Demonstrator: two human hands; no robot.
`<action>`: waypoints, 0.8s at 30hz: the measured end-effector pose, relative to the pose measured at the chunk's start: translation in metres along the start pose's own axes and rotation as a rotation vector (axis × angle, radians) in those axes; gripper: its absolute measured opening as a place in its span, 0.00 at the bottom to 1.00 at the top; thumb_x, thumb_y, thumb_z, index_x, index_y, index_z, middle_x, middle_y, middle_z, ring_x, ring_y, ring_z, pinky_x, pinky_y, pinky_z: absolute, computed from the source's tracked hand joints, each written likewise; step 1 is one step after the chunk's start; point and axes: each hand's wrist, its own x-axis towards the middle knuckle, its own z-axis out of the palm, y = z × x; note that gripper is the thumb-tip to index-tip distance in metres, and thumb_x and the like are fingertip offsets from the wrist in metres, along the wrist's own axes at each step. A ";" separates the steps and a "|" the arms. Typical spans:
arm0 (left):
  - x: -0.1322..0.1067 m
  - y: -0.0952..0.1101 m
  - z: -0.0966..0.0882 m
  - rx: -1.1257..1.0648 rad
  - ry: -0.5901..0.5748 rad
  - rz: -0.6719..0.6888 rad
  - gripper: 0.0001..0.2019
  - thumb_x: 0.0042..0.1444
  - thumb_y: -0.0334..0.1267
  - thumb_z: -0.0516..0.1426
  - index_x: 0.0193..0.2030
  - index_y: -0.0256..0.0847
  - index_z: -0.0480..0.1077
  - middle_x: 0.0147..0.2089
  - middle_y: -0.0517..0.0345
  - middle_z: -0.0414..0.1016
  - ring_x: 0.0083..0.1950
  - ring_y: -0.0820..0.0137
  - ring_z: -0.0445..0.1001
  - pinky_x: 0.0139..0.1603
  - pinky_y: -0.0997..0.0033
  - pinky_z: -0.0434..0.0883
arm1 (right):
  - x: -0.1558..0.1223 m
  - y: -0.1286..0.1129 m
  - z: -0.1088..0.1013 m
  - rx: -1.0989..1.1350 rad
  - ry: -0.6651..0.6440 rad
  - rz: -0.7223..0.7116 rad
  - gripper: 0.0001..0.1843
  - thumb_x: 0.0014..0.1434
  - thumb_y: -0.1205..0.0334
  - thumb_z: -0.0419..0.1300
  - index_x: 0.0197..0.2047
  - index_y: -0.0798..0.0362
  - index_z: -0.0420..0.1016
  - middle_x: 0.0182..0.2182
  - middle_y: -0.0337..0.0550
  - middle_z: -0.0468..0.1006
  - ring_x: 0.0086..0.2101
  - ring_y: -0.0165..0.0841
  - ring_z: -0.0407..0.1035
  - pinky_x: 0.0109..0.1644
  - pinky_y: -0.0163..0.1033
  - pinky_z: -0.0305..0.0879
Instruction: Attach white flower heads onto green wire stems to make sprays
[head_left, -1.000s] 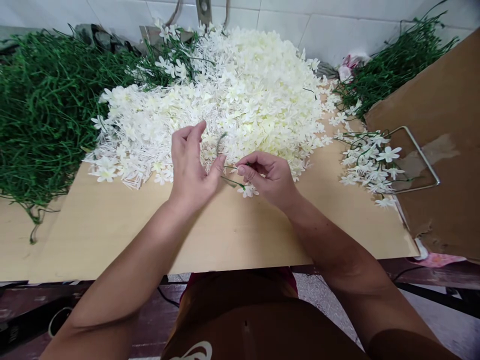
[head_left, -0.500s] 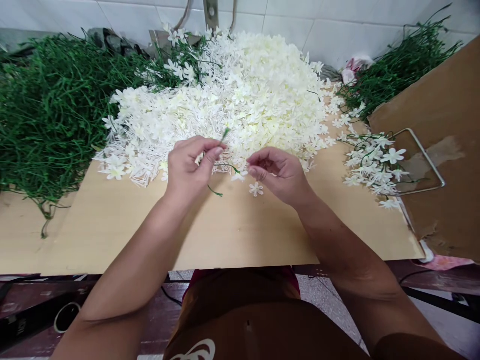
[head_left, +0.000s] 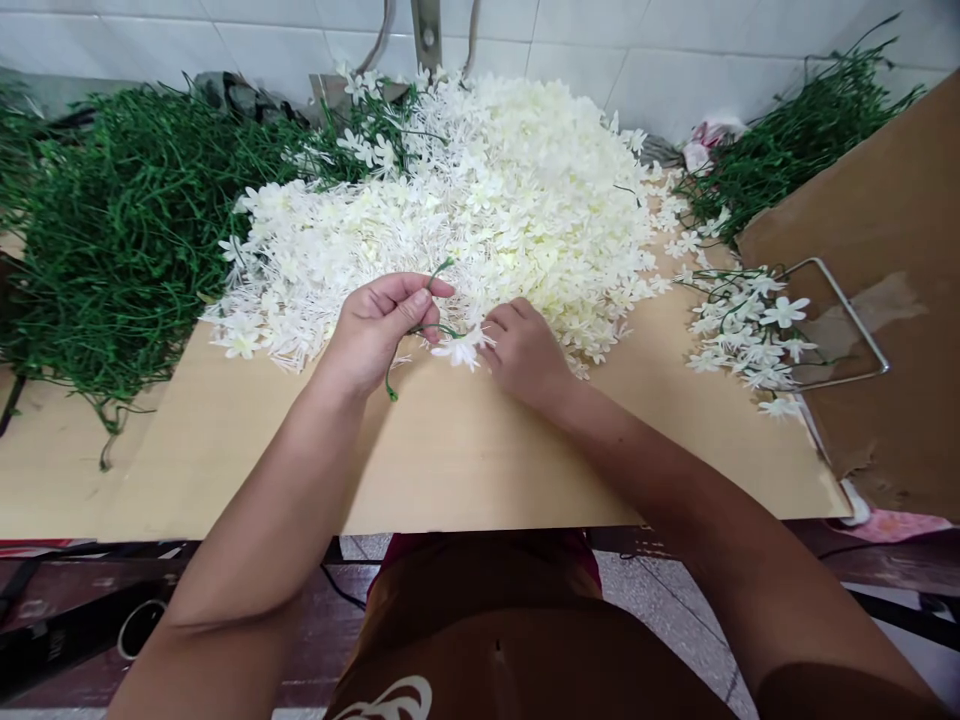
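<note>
Pinched between thumb and fingers of my left hand [head_left: 394, 325] is a branched green plastic stem [head_left: 391, 385]. Its tips stick out above and below the fingers, and one branch reaches right to a white artificial flower [head_left: 459, 348]. My right hand [head_left: 529, 355] is just right of that flower, back up, at the front edge of the heap of white flowers [head_left: 540, 200]. Its fingers curl down and in, the tips beside the flower's petals. What they hold, if anything, is hidden beneath the hand.
A large pile of green stems [head_left: 142, 220] lies left, another bunch of green stems [head_left: 795, 140] at the back right. Stems with white flowers [head_left: 750, 325] rest by a metal wire frame [head_left: 855, 315] against a cardboard box [head_left: 885, 260]. A tiled wall [head_left: 585, 40] stands behind.
My right hand has turned palm down and moved left to the heap's edge. A white flower now shows at the stem's right branch. The loose flower on the board is no longer visible.
</note>
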 end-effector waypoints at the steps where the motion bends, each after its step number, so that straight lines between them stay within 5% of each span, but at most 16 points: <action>1: 0.000 -0.001 -0.001 -0.009 -0.040 -0.007 0.12 0.50 0.45 0.67 0.35 0.37 0.77 0.21 0.62 0.71 0.22 0.76 0.71 0.25 0.78 0.72 | 0.003 -0.001 0.004 -0.021 -0.006 0.011 0.09 0.63 0.66 0.54 0.37 0.56 0.77 0.39 0.52 0.76 0.42 0.43 0.61 0.49 0.47 0.62; 4: 0.001 -0.003 -0.003 -0.044 -0.112 0.004 0.16 0.45 0.47 0.69 0.35 0.37 0.78 0.22 0.61 0.73 0.23 0.76 0.72 0.29 0.77 0.74 | 0.008 0.001 0.011 -0.016 0.050 0.021 0.07 0.61 0.69 0.55 0.35 0.54 0.75 0.38 0.51 0.76 0.42 0.43 0.61 0.47 0.47 0.61; 9: -0.009 -0.002 -0.003 0.035 -0.169 0.005 0.15 0.46 0.49 0.68 0.33 0.39 0.78 0.31 0.55 0.79 0.32 0.70 0.78 0.38 0.70 0.77 | 0.005 0.018 -0.003 0.237 0.348 0.094 0.06 0.61 0.68 0.53 0.34 0.52 0.69 0.35 0.47 0.75 0.39 0.39 0.65 0.47 0.46 0.63; 15: -0.026 -0.006 -0.004 0.498 -0.532 0.065 0.10 0.56 0.40 0.58 0.38 0.39 0.80 0.45 0.49 0.80 0.45 0.66 0.78 0.48 0.67 0.75 | -0.028 0.029 -0.030 0.716 0.431 0.370 0.03 0.59 0.62 0.57 0.35 0.51 0.69 0.28 0.38 0.74 0.29 0.30 0.69 0.34 0.38 0.65; 21: -0.022 -0.006 0.022 0.920 -0.275 0.124 0.17 0.59 0.34 0.51 0.50 0.39 0.77 0.46 0.50 0.79 0.47 0.62 0.77 0.50 0.61 0.71 | -0.070 0.027 -0.040 0.840 0.455 0.507 0.04 0.53 0.63 0.62 0.34 0.52 0.74 0.29 0.39 0.76 0.29 0.29 0.69 0.35 0.38 0.68; 24: -0.013 -0.008 0.049 1.249 -0.365 0.206 0.16 0.58 0.35 0.52 0.49 0.40 0.78 0.47 0.47 0.78 0.50 0.56 0.76 0.50 0.55 0.68 | -0.081 0.021 -0.043 0.897 0.437 0.563 0.05 0.52 0.62 0.63 0.33 0.52 0.74 0.29 0.39 0.76 0.29 0.29 0.69 0.34 0.38 0.68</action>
